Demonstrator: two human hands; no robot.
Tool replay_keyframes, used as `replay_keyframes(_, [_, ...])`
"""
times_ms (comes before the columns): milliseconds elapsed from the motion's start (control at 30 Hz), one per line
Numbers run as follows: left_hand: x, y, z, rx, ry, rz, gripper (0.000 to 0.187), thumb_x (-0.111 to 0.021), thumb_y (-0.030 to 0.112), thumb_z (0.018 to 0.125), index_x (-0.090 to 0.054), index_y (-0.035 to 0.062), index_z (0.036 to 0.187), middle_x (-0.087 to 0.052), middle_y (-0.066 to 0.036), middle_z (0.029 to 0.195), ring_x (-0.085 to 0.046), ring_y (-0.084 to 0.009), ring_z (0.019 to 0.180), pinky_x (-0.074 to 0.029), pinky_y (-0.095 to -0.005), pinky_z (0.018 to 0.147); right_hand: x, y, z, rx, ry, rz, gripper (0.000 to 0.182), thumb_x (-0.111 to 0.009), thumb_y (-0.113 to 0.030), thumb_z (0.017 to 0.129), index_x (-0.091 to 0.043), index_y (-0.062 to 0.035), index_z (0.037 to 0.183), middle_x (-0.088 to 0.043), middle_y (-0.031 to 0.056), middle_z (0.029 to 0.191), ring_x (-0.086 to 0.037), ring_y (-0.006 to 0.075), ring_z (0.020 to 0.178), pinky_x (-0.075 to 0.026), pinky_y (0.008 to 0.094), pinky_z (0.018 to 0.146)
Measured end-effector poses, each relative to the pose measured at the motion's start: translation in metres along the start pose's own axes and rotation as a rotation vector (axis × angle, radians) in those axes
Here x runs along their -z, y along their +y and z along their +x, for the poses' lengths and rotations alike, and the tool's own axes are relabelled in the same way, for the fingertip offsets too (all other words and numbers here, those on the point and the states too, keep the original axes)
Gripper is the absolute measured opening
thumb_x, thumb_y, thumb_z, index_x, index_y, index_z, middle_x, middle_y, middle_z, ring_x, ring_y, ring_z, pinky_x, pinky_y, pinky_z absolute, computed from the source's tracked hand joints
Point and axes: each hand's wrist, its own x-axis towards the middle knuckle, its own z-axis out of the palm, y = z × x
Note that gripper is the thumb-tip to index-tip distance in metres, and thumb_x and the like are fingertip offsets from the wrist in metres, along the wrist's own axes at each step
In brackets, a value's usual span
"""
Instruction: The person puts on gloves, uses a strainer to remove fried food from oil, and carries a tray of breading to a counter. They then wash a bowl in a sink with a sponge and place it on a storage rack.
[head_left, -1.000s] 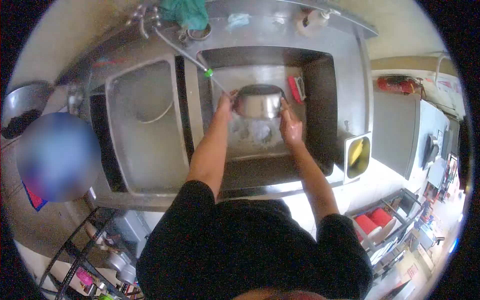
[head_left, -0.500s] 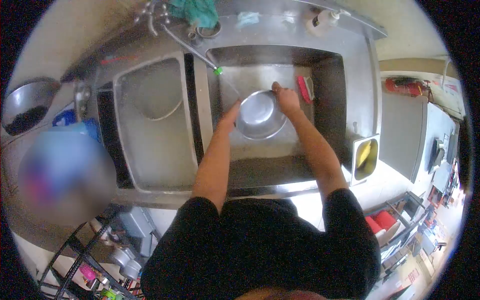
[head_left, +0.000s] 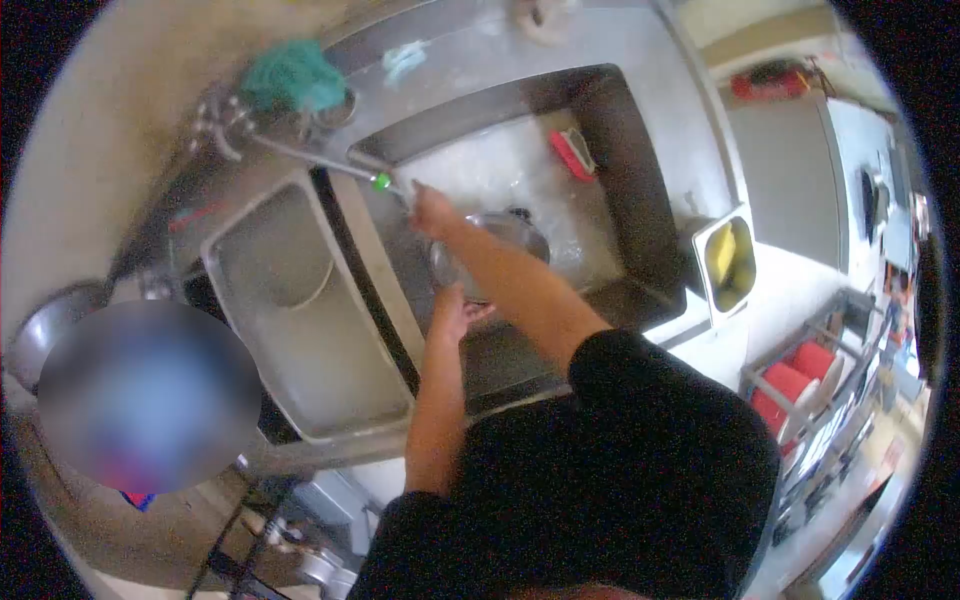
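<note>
A shiny metal bowl (head_left: 515,234) is inside the right-hand sink basin, partly covered by my right forearm. My right hand (head_left: 435,211) is closed at the bowl's far left edge, close to the tap's green-tipped spout (head_left: 382,181); its fingers are blurred. At the near edge, my left hand (head_left: 458,314) grips the bowl, thumb on top and fingers reaching beneath it. My right forearm crosses above the left hand. Water spreads white and rippled over the basin floor (head_left: 470,170).
A red brush (head_left: 573,154) lies in the basin. The second basin (head_left: 315,350) is to the left. A green cloth (head_left: 293,77) hangs by the tap. A container with something yellow (head_left: 727,256) stands right of the sink. Another person, blurred, is at the left.
My right hand has swung left across the bowl to beside the spout, and my left hand has come down to the near edge. Water now covers the basin floor. The view has turned.
</note>
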Motion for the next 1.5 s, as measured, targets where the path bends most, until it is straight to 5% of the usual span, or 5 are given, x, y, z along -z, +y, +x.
replay_keyframes(133, [0.035, -0.02, 0.031, -0.046, -0.035, 0.104, 0.041, -0.043, 0.03, 0.096, -0.041, 0.0064, 0.128, -0.052, -0.015, 0.122, -0.058, -0.035, 0.102, -0.056, -0.0513, 0.08, -0.083, 0.066, 0.035, -0.785, -0.247, 1.36, 0.028, -0.058, -0.024, 0.091, -0.064, -0.0052, 0.112, -0.054, 0.0006, 0.066, -0.05, 0.0135, 0.056, -0.041, 0.0317, 0.047])
replay_keyframes(300, [-0.001, 0.009, -0.005, 0.033, 0.1, -0.1, 0.038, -0.039, 0.028, 0.095, -0.044, 0.0074, 0.126, -0.05, -0.017, 0.123, -0.053, -0.0328, 0.111, -0.055, -0.0538, 0.084, 0.002, 0.03, 0.04, -0.667, -0.398, 0.601, 0.024, -0.06, -0.026, 0.089, -0.07, -0.0045, 0.091, -0.061, 0.0073, 0.071, -0.055, 0.0202, 0.058, -0.044, 0.035, 0.051])
replay_keyframes(367, [0.0, 0.008, -0.01, -0.015, 0.057, -0.099, 0.04, -0.041, 0.024, 0.094, -0.043, 0.0028, 0.128, -0.051, -0.017, 0.124, -0.053, -0.0355, 0.112, -0.054, -0.0542, 0.085, -0.008, 0.09, 0.035, 0.628, -0.666, -0.516, 0.033, -0.066, -0.029, 0.083, -0.067, -0.0027, 0.103, -0.068, 0.0192, 0.085, -0.064, 0.0318, 0.072, -0.051, 0.042, 0.065])
replay_keyframes(667, [-0.033, 0.038, 0.027, -0.709, 0.222, 0.709, 0.083, -0.047, -0.006, 0.077, -0.015, 0.0187, 0.149, -0.034, -0.019, 0.143, -0.044, -0.0375, 0.125, -0.053, -0.0561, 0.085, 0.525, -0.079, -0.145, -0.601, 0.058, -0.955, 0.023, -0.069, -0.027, 0.078, -0.068, -0.0094, 0.092, -0.069, 0.0146, 0.083, -0.068, 0.033, 0.079, -0.054, 0.0446, 0.069])
replay_keyframes(1500, [-0.039, 0.018, -0.036, -0.409, 0.142, 0.401, 0.062, -0.041, 0.002, 0.083, -0.026, 0.0105, 0.143, -0.035, -0.022, 0.138, -0.05, -0.0423, 0.114, -0.057, -0.0566, 0.079, 0.613, -0.092, -0.08, -0.236, 0.269, -0.862, 0.032, -0.066, -0.024, 0.079, -0.066, -0.0193, 0.11, -0.069, 0.0117, 0.095, -0.066, 0.0347, 0.088, -0.053, 0.0449, 0.075])
